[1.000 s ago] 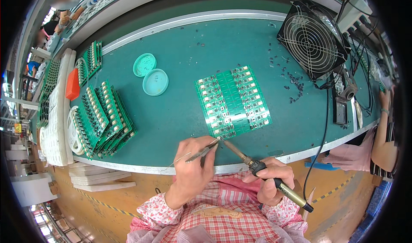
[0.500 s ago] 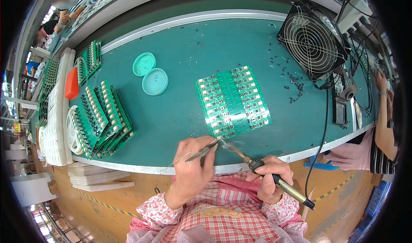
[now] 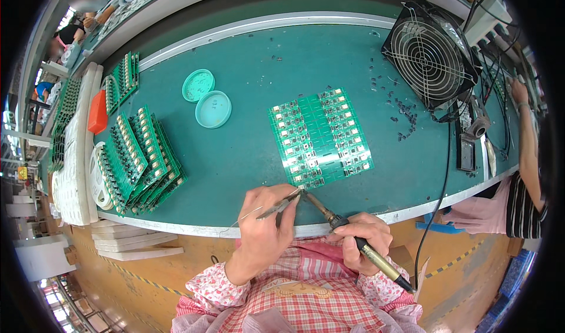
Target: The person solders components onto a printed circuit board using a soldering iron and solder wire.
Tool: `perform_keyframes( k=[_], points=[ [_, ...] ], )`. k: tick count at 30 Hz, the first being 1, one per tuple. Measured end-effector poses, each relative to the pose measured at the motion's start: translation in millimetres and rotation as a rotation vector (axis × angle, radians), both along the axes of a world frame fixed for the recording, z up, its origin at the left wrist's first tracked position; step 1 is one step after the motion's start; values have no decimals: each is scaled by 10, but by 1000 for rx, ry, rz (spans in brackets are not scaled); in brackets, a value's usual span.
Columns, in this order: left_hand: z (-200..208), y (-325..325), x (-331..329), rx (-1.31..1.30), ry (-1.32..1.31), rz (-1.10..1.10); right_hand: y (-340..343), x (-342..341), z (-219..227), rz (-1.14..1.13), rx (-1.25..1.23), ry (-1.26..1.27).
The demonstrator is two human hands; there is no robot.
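Observation:
A green circuit board panel [image 3: 319,134] with rows of small parts lies flat on the green mat, in front of me. My left hand [image 3: 259,227] is closed on metal tweezers [image 3: 278,207], whose tips reach the panel's near left corner. A thin wire [image 3: 244,216], seemingly solder, passes through the same hand. In my right hand [image 3: 366,236] is a soldering iron [image 3: 381,262], held like a pen, its tip at that same corner beside the tweezers. Whether the tip touches a joint is too small to tell.
Stacked circuit boards [image 3: 144,162] stand at left, near an orange box [image 3: 97,113]. Two round turquoise dishes [image 3: 213,110] hold tiny parts. Small black parts [image 3: 406,118] lie scattered below a black fan [image 3: 426,56]. The iron's cable [image 3: 442,186] runs at right; a co-worker's arm [image 3: 528,150] is beyond.
My right hand and the iron have shifted slightly left, the iron's tip drawing nearer the tweezer tips. My left hand has hardly moved. The co-worker's arm at right has moved away from me.

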State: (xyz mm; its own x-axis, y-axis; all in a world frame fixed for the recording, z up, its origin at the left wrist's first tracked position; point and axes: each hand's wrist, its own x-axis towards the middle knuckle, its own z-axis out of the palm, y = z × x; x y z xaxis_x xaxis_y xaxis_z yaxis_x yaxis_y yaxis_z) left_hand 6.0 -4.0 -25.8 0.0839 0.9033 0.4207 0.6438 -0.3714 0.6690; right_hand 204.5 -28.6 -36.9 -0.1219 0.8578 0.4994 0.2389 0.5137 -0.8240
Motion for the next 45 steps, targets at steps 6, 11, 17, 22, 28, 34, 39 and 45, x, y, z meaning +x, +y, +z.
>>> perform_keyframes(
  k=[6, 11, 17, 22, 28, 34, 39, 45],
  points=[
    [-9, 6, 0, 6, 10, -1, 1, -2, 3, 42, 100, -121],
    [36, 13, -4, -5, 38, -9, -39, 0, -9, 18, 92, -104],
    [38, 14, -3, -9, 40, -11, -101, 168, -7, -81, 95, -24],
    [42, 18, 1, -3, 47, -14, -110, 257, -4, -164, 84, -103],
    [40, 2, -5, 8, 50, -11, 127, 167, 171, -275, 28, -478],
    [25, -30, -18, -46, -7, 13, 307, 117, 214, -372, -38, -772],
    [21, -38, -55, -77, -47, 9, 358, 93, 192, -385, -37, -749],
    [-4, -27, -84, -74, -103, -20, 429, 46, 197, -463, -19, -762]
  ],
)
